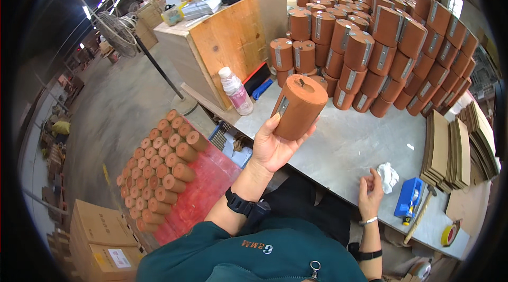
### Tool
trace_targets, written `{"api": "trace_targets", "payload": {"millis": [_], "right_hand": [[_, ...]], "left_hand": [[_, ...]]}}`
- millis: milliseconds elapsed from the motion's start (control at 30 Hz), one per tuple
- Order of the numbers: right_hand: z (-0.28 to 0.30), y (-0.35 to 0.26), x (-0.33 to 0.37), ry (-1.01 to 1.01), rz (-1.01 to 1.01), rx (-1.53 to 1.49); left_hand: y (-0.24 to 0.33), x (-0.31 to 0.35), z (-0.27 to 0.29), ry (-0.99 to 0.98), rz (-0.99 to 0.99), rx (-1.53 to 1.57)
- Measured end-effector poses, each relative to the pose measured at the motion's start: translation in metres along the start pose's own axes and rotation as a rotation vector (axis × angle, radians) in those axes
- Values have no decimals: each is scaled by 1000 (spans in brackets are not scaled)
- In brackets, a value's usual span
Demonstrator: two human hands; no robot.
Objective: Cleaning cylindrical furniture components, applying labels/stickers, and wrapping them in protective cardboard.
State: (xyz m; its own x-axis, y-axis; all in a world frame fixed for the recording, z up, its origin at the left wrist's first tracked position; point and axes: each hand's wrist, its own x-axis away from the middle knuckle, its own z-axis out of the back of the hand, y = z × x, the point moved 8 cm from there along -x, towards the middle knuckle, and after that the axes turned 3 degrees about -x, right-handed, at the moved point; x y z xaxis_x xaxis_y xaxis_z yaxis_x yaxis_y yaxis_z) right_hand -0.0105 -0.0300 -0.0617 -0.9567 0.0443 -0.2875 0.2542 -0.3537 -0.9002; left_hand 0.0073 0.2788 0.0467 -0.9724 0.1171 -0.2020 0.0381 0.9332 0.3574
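My left hand is raised over the near edge of the metal table. It grips a reddish-brown cylinder from below and the side, thumb on the near left. The cylinder is tilted, with a round recess in its top end, a dark bit at the recess and a metal strip down its side. My right hand hangs at the table's front edge with loosely bent fingers apart and nothing in them. Just beyond its fingertips lies a crumpled white cloth or tissue.
Stacked brown cylinders fill the table's far side. At right are cardboard sheets, a blue tool, a hammer and a tape roll. A plastic bottle stands left. More cylinders cover a red board.
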Motion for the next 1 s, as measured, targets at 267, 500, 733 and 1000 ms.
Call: {"api": "trace_targets", "payload": {"millis": [267, 500, 733, 1000], "right_hand": [[5, 29, 16, 120, -72, -56], [3, 23, 18, 95, -27, 34], [4, 21, 19, 125, 11, 59], [3, 17, 19, 129, 45, 102]], "left_hand": [[27, -2, -28, 0, -156, -182], [42, 3, -43, 45, -287, -352], [46, 6, -40, 70, -290, -351], [58, 10, -33, 132, -375, -417]]}}
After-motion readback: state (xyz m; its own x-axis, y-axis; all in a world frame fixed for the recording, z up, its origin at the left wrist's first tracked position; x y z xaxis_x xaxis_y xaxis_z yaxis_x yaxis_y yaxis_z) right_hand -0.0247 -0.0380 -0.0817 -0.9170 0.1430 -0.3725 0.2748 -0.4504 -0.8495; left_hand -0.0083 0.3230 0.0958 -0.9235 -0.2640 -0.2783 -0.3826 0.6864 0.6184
